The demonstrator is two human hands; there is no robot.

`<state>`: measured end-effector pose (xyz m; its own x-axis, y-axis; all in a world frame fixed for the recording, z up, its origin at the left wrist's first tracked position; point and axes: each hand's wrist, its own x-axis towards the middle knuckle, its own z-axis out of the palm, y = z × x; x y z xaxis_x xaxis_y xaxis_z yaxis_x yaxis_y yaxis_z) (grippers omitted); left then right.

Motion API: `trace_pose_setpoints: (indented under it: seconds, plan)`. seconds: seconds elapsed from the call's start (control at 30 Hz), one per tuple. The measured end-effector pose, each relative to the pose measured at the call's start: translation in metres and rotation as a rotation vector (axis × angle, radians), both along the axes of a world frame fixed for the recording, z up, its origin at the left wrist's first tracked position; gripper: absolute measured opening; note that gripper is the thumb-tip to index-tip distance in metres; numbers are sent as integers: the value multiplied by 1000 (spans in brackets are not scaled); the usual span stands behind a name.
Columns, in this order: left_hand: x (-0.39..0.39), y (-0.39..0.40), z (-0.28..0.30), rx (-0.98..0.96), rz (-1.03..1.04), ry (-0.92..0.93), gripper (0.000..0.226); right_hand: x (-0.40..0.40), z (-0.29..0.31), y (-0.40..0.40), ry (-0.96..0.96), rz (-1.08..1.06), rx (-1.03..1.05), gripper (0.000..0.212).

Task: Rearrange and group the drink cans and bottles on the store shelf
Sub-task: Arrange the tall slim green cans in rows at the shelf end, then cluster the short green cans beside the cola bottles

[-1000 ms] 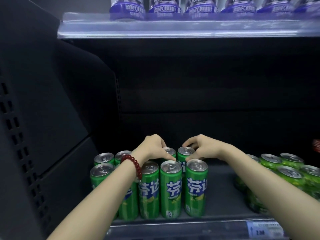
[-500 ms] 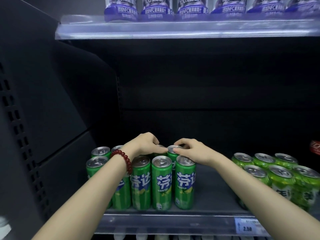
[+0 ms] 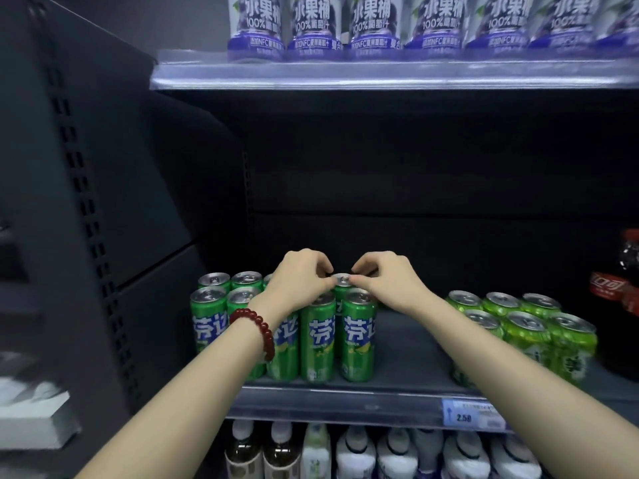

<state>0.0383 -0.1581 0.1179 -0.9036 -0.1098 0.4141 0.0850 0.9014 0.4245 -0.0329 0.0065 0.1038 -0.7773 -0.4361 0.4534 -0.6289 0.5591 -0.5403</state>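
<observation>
Tall green cans [image 3: 318, 340] with blue-white lettering stand packed in rows at the left of the middle shelf [image 3: 345, 406]. My left hand [image 3: 301, 278], a red bead bracelet on its wrist, curls over the back-row cans, and whatever it grips is hidden under the fingers. My right hand [image 3: 387, 281] pinches the rim of a back-row green can [image 3: 342, 280], whose silver top shows between the two hands. A second group of lighter green cans [image 3: 529, 333] stands at the right of the same shelf, partly behind my right forearm.
A dark cola bottle [image 3: 622, 278] stands at the far right. Purple-labelled juice bottles [image 3: 314, 25] line the upper shelf, and several bottles [image 3: 356, 451] fill the shelf below. A price tag [image 3: 473, 414] sits on the shelf edge. Bare shelf floor lies between the two can groups.
Both hands have drawn closer together over the back row, so only one can top shows between them. The view has pulled back, revealing the lower shelf.
</observation>
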Motion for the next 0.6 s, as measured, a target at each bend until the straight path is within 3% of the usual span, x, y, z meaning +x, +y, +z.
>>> trace_pose_setpoints:
  seconds: [0.23, 0.6]
  plan:
    - [46, 35, -17, -140, -70, -41, 26, 54, -8, 44, 21, -91, 74, 19]
    - [77, 145, -60, -194, -299, -189, 28, 138, -43, 168, -148, -296, 260, 16]
